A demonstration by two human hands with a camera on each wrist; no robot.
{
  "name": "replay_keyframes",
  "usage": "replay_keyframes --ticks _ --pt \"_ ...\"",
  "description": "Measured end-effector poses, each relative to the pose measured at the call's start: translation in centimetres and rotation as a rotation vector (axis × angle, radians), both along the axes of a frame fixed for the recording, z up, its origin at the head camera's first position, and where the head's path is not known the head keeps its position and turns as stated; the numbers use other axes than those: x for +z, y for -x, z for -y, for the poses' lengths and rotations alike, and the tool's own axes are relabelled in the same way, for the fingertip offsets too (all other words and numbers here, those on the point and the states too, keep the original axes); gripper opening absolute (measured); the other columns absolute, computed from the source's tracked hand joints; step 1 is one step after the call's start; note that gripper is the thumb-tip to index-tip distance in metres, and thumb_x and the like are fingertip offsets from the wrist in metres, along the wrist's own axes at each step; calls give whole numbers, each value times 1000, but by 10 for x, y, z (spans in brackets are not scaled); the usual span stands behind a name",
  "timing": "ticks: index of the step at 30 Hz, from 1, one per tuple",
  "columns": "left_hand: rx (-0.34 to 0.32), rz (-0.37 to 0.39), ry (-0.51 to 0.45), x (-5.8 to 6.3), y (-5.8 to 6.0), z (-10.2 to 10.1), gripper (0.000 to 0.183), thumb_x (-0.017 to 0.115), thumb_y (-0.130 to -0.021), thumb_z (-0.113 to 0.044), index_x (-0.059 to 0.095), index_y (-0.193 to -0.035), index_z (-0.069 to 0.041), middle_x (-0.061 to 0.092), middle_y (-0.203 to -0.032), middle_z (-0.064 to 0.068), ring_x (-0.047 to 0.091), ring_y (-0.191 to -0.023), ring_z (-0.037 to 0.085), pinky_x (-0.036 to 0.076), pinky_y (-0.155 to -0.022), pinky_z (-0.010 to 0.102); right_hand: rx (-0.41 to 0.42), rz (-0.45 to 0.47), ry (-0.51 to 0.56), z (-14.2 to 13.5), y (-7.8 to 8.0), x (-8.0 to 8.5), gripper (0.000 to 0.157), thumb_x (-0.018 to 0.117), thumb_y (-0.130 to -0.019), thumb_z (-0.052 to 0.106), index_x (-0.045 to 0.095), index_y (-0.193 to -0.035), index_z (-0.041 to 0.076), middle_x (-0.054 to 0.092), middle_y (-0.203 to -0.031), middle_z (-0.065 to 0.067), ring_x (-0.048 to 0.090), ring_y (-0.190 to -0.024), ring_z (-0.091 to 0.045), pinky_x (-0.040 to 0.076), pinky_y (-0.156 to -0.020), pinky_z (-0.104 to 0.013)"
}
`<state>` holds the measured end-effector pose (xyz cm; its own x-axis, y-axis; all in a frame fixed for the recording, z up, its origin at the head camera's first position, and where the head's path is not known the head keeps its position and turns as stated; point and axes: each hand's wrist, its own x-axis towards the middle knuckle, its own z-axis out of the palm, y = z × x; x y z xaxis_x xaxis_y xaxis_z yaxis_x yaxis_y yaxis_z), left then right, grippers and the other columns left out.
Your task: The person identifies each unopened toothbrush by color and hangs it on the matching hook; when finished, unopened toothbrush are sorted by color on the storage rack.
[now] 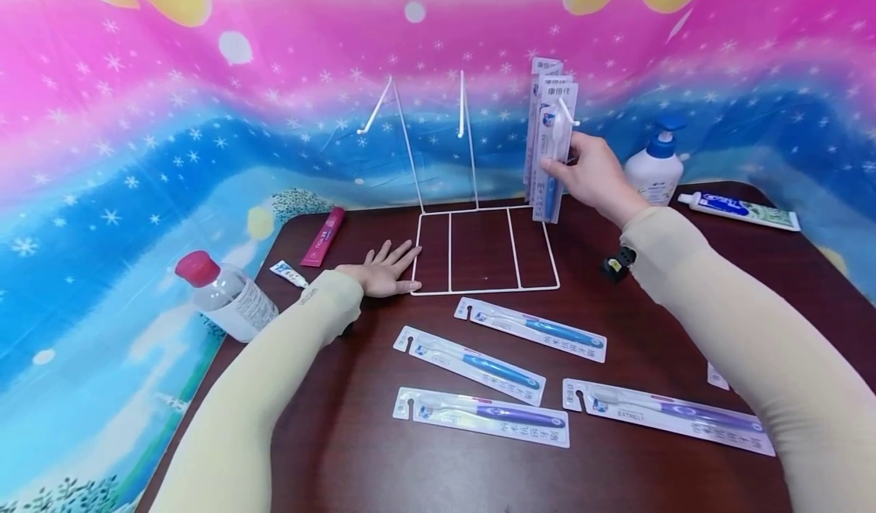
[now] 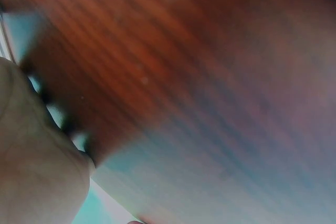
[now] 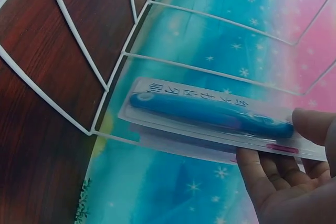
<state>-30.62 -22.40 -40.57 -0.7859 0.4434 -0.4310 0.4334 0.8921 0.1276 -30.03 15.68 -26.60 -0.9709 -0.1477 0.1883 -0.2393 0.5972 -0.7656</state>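
My right hand (image 1: 595, 172) pinches a packaged toothbrush (image 1: 551, 152) with a blue handle, thumb in front and fingers behind. This pack stands upright at the right hook of a white wire display rack (image 1: 449, 254), in front of other packs hanging there. In the right wrist view the blue handle (image 3: 210, 114) shows through the clear blister, beside my thumb and fingers (image 3: 252, 174). Palm down on the table, my left hand (image 1: 383, 271) has spread fingers touching the left side of the rack's base. Only part of the left hand (image 2: 42, 150) appears in the blurred left wrist view.
Several packaged toothbrushes (image 1: 482, 418) lie in front of the rack. At left are a red-capped bottle (image 1: 236, 300), a small tube (image 1: 289, 273) and a red tube (image 1: 323, 237). A pump bottle (image 1: 655, 172) and a toothpaste tube (image 1: 742, 210) are at right.
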Motion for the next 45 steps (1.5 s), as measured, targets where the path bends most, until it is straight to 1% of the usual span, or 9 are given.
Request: replay_keyframes --ticks 10,17,24,29,33,36,39,43,45 --pt "16 -3 -1 -9 8 2 85 30 -83 -73 -10 -146 -33 -17 -152 -6 -18 -135 31 -3 -105 55 -8 -1 16 0 4 -1 54 55 -91 35 42 -139 14 54 -127 -11 57 -107 -25 46 -85 -41" --pt "22 1 -2 -10 7 2 84 31 -83 -73 -11 -145 -36 -17 -151 -8 -18 -135 31 -4 -105 54 16 19 4 -3 3 0 55 57 -90 35 43 -138 13 55 -126 -12 57 -106 -25 47 -85 -41" --pt "5 -7 -12 -8 5 3 85 28 -83 -74 -10 -146 -32 -17 -152 -3 -17 -135 34 -4 -103 58 10 23 -52 -6 0 1 54 62 -86 40 51 -129 9 59 -115 -11 57 -100 -23 46 -78 -39" --pt "-6 3 -44 -3 2 1 85 33 -86 -68 -6 -148 -27 -13 -153 3 -17 -134 38 -6 -101 61 -14 68 -80 -19 -8 -2 51 61 -84 45 53 -119 9 56 -107 -9 54 -95 -24 44 -72 -39" --pt "-4 14 -21 -1 0 -1 85 31 -85 -70 -8 -148 -27 -14 -153 1 -17 -135 36 -4 -103 58 -31 140 -96 -35 -18 -6 56 60 -85 46 50 -125 8 53 -112 -13 53 -98 -28 45 -77 -43" --pt "-1 16 1 -3 3 -1 86 28 -83 -73 -10 -147 -30 -16 -152 -2 -17 -135 34 -4 -104 57 -14 214 -133 -47 -26 -14 59 60 -85 47 49 -127 7 53 -113 -17 55 -97 -30 47 -79 -44" --pt "3 12 0 -4 5 0 87 30 -82 -74 -10 -147 -31 -16 -152 -2 -18 -135 34 -4 -104 56 38 268 -230 -50 -35 -28 53 60 -86 44 55 -122 6 58 -107 -18 58 -92 -30 47 -77 -44" --pt "9 10 -1 -4 7 1 86 31 -83 -73 -9 -147 -32 -16 -152 -3 -18 -135 34 -4 -104 56 151 258 -426 -36 -51 -58 40 63 -86 37 64 -111 5 64 -102 -14 57 -92 -27 44 -81 -45" --pt "3 7 -1 -5 7 1 86 31 -84 -72 -9 -147 -30 -16 -152 -2 -17 -135 34 -4 -104 56 205 235 -505 -21 -62 -74 41 64 -85 36 65 -111 4 64 -101 -11 56 -93 -25 43 -83 -44"
